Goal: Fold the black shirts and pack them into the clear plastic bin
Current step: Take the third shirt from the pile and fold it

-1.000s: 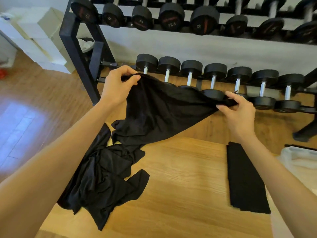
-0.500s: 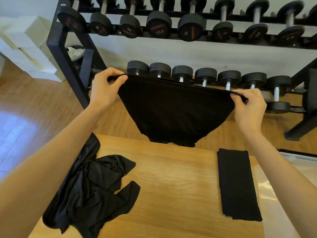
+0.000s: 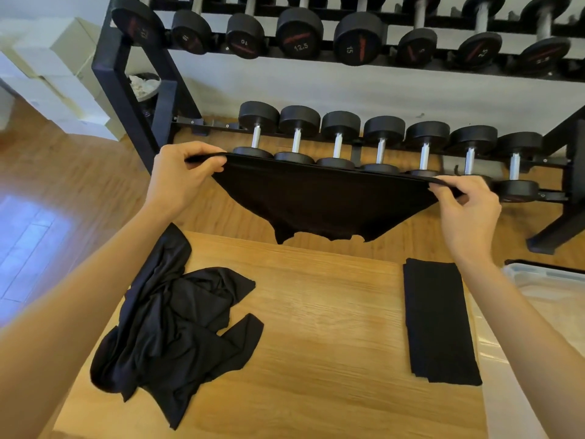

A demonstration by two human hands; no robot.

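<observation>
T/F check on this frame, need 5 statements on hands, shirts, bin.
1. Both hands pinch the top edge of one black shirt. True: left hand and right hand hold it stretched between them.
2. The held shirt lies flat on the table. False: it hangs in the air above the far edge of the table.
3. A folded shirt lies on the table's right side. True.
4. The crumpled shirts are inside the bin. False: they lie in a heap on the table's left side.
5. The clear bin is left of the table. False: it is at the right edge of the view.
</observation>
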